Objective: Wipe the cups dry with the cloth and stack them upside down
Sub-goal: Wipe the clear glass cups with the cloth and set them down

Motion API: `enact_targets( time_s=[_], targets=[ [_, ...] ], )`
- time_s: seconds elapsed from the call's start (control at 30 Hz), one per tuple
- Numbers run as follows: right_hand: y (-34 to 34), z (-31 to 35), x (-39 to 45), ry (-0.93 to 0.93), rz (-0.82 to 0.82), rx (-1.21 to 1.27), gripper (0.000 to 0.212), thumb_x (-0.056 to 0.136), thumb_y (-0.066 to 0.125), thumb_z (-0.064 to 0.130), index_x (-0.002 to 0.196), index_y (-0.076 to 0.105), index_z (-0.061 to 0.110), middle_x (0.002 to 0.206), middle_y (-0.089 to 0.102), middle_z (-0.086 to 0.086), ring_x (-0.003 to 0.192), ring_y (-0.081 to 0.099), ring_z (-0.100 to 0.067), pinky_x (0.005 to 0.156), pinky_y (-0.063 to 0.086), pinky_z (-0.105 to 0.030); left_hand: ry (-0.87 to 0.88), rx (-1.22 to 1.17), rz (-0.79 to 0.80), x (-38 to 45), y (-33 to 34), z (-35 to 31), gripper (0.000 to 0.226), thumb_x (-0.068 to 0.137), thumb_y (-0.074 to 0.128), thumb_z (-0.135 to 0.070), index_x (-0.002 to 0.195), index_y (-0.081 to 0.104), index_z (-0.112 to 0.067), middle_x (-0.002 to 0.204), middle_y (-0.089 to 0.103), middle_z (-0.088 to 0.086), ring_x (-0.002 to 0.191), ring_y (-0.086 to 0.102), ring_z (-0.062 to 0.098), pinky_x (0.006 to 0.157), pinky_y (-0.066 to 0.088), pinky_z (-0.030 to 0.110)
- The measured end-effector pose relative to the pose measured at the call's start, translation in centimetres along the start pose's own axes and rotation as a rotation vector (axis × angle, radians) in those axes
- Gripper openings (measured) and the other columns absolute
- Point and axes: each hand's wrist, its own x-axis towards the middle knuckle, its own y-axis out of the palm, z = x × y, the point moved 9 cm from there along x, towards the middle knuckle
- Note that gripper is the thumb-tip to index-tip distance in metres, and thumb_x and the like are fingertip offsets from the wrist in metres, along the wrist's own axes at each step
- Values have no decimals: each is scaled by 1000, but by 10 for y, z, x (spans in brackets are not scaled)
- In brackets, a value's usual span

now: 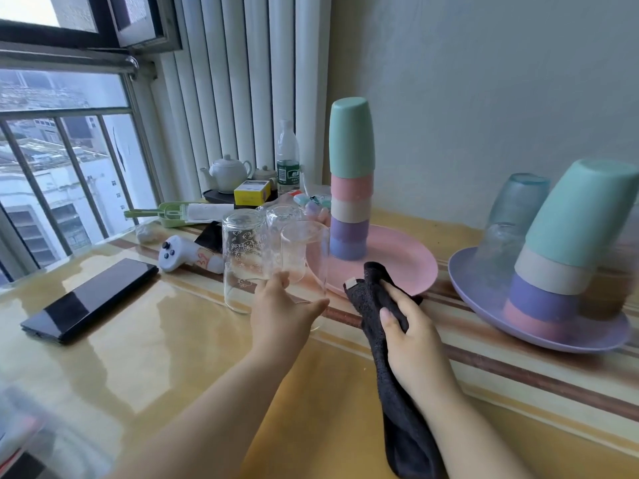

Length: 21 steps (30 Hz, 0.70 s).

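My left hand (283,305) grips a clear glass (306,254) that stands upside down on the table, just left of the pink plate (397,267). Two more clear glasses stand inverted beside it, one printed (242,257) and one behind (281,219). A dark cloth (387,357) hangs from my right hand (411,330), which is closed around it in front of the pink plate. On that plate rises a stack of upside-down coloured cups (351,181). A second coloured stack (567,243) leans on the purple plate (484,288) at the right, with bluish inverted glasses (515,209) behind it.
A black phone (90,300) lies at the left of the glossy yellow table. A white controller (179,254), a green tool (173,212), a teapot (228,172), a yellow box (251,192) and a water bottle (287,157) crowd the back by the radiator. The wall is close behind the plates.
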Motion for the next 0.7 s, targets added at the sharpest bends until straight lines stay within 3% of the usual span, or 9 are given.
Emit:
enact_targets(
  time_s=[0.13, 0.23, 0.33, 0.47, 0.63, 0.7],
  targets=[
    [2, -1, -1, -7, 12, -23, 42, 96, 45, 17, 131, 46, 40, 119, 52, 28, 111, 47, 5, 80, 33, 0, -25, -16, -28, -1, 7, -4, 74, 76, 82, -23, 138, 44, -8, 136, 43, 9, 118, 50, 24, 87, 32, 20],
    [2, -1, 0, -9, 12, -27, 42, 96, 45, 17, 132, 47, 39, 116, 51, 30, 108, 46, 7, 77, 31, 7, -20, 6, -56, -3, 10, -6, 77, 77, 81, -24, 140, 40, -8, 139, 39, 11, 120, 50, 27, 90, 37, 27],
    [2, -4, 1, 0, 9, -16, 42, 96, 45, 17, 132, 47, 38, 119, 52, 26, 110, 46, 6, 79, 31, 5, -15, 150, -74, -4, 7, -8, 79, 76, 79, -37, 141, 40, -14, 138, 43, 10, 124, 47, 28, 94, 41, 37],
    [3, -5, 1, 3, 10, -10, 41, 97, 45, 17, 131, 47, 41, 116, 52, 26, 107, 45, 6, 79, 32, 4, -68, 127, -43, -7, 3, -6, 72, 77, 79, -33, 136, 41, -18, 135, 40, 10, 91, 50, 26, 76, 35, 31],
    [2, -4, 1, -10, 13, 16, 42, 97, 44, 15, 132, 47, 37, 126, 53, 22, 117, 46, 3, 88, 31, -6, -64, 88, -55, -6, 5, -8, 71, 79, 78, -26, 137, 40, -13, 137, 42, 13, 115, 52, 33, 84, 36, 33],
    [2, -4, 1, -11, 14, 21, 42, 97, 44, 16, 132, 47, 37, 126, 53, 21, 117, 46, 2, 86, 31, -3, -62, 91, -67, -3, 5, -8, 71, 79, 78, -25, 137, 40, -11, 138, 43, 15, 117, 51, 33, 87, 37, 34]
  ],
)
